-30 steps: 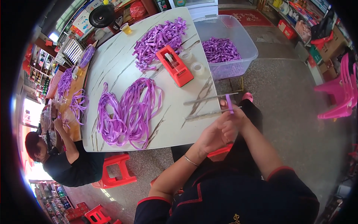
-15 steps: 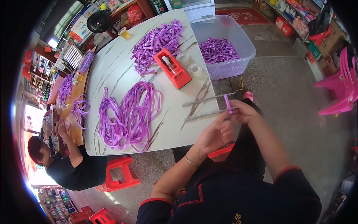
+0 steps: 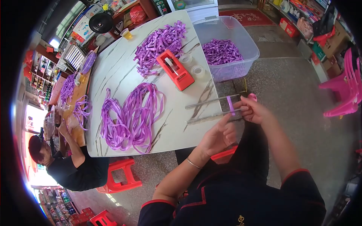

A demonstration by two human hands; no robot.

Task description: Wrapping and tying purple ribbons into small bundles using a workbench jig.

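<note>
Two thin parallel metal rods (image 3: 205, 101) stick out past the right edge of the table. A short purple ribbon loop (image 3: 230, 106) spans them near their outer ends. My left hand (image 3: 218, 138) is just below the ribbon; one raised fingertip reaches its lower end, the other fingers are loosely bent and apart, and I see nothing held. To the right of the ribbon, my right hand (image 3: 255, 110) has its thumb and bent fingers drawn together by the rod ends. Whatever it pinches, if anything, is too small to make out.
On the marbled table (image 3: 173, 132) lie long purple ribbon coils (image 3: 141, 113), a heap of short ribbon pieces (image 3: 160, 45), a red tape dispenser (image 3: 175, 71) and small clear cups (image 3: 197, 71). Beside it stands a plastic bin (image 3: 241, 69) of ribbon pieces. Another person (image 3: 71, 165) works at left.
My right hand has moved right and slightly up, away from the ribbon, its fingers now by the rod ends. My left hand stays nearly in place. The ribbon remains on the rods.
</note>
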